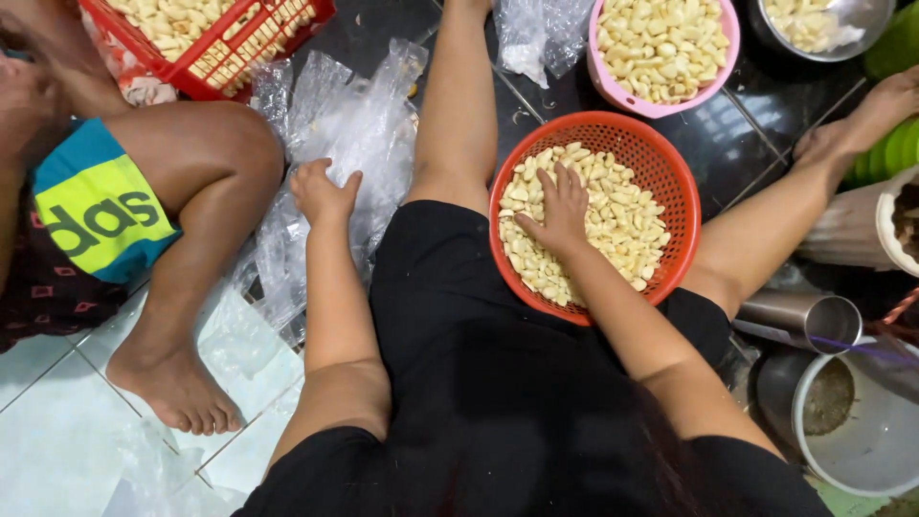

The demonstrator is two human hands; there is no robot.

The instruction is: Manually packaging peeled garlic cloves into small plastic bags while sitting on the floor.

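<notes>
While you sit on the tiled floor with your legs spread, your right hand lies palm down in the orange basket, its fingers spread and loose across the heap of peeled garlic cloves, pressing on them rather than pinching any single one as far as you can see. That basket rests against your right thigh, directly under the hand, so the cloves are already at your fingertips and lie in every direction with no shared long axis. Your left hand is well apart from the basket, on the far side of your left leg, and rests on the crumpled clear plastic bags with its fingers curled lightly over the film; whether it actually pinches the plastic is hard to tell. Beyond your knees stand a pink bowl and a red crate, both with more cloves and both cut off by the frame's top edge. Another person's leg crosses the floor at your left, near the bags. The containers at your right are partly cropped, their contents unclear.
</notes>
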